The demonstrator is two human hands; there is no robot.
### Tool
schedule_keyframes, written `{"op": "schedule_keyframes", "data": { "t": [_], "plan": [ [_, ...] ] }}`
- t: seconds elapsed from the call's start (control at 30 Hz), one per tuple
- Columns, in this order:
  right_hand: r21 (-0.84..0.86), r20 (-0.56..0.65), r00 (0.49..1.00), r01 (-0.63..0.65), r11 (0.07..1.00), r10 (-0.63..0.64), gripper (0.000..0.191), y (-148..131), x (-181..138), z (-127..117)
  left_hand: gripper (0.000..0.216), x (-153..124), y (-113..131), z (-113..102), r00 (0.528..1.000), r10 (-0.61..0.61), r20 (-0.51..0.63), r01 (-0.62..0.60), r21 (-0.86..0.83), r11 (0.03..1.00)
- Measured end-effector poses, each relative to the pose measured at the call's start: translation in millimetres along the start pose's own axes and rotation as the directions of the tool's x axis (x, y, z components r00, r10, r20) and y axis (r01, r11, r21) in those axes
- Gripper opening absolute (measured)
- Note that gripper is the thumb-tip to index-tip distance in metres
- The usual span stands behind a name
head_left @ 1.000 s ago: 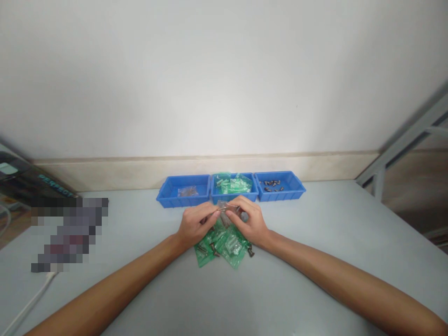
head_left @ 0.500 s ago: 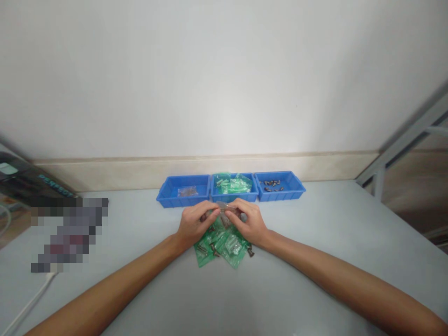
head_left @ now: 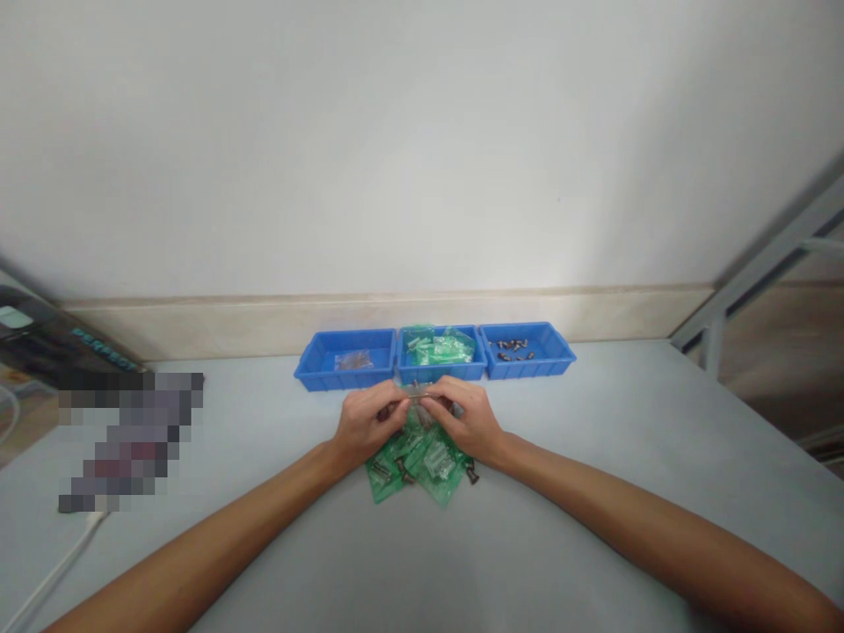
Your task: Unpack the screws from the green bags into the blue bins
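My left hand (head_left: pixel 367 422) and my right hand (head_left: pixel 465 420) meet above a pile of green plastic bags (head_left: pixel 422 459) holding dark screws. Both hands pinch a small clear bag (head_left: pixel 417 390) between their fingertips; its contents are too small to make out. Behind the hands stand three blue trays side by side. The left tray (head_left: pixel 323 359) holds one small clear bag. The middle tray (head_left: pixel 403 369) holds green bags. The right tray (head_left: pixel 550 350) holds several loose dark screws. One loose screw (head_left: pixel 472 476) lies by the pile near my right wrist.
The grey table (head_left: pixel 593 457) meets a white wall with a beige baseboard. A dark box (head_left: pixel 46 347) and a blurred patch sit at the far left, with a white cable (head_left: pixel 53 571) below. A metal frame (head_left: pixel 758 272) rises at the right.
My hands have drawn closer together, and the clear bag they pinch looks narrower and flatter than before. The arms and the trays have stayed in place.
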State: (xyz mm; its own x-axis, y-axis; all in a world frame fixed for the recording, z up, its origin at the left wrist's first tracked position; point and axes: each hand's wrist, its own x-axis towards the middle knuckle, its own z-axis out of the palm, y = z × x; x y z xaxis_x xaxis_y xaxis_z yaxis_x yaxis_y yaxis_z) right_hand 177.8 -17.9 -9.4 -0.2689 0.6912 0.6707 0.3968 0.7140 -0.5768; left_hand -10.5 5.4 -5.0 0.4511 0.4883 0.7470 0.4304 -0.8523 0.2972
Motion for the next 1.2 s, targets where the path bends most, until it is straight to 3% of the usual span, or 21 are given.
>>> {"op": "schedule_keyframes", "data": {
  "t": [0.17,0.53,0.93,1.2],
  "plan": [
    [0.013,0.003,1.0,0.011,1.0,-0.011,0.025,-0.1,0.2,-0.5,0.023,1.4,0.2,0.2,1.0,-0.014,0.014,0.015,-0.025,1.0],
    [0.009,-0.055,0.997,-0.062,0.998,0.063,0.02,-1.5,-0.8,0.1,0.034,0.3,-1.4,0.8,0.998,-0.039,0.055,0.04,-0.015,0.999],
    [0.057,-0.011,0.999,-0.033,0.998,0.034,0.014,-0.3,0.6,-0.7,0.035,1.1,2.6,-2.0,0.992,-0.126,-0.026,0.126,0.001,0.992],
    [0.035,-0.028,0.998,-0.063,0.997,0.064,0.016,-1.4,0.8,-0.9,0.033,1.9,2.5,-0.7,0.991,-0.122,-0.053,0.121,-0.01,0.993]
  ]
}}
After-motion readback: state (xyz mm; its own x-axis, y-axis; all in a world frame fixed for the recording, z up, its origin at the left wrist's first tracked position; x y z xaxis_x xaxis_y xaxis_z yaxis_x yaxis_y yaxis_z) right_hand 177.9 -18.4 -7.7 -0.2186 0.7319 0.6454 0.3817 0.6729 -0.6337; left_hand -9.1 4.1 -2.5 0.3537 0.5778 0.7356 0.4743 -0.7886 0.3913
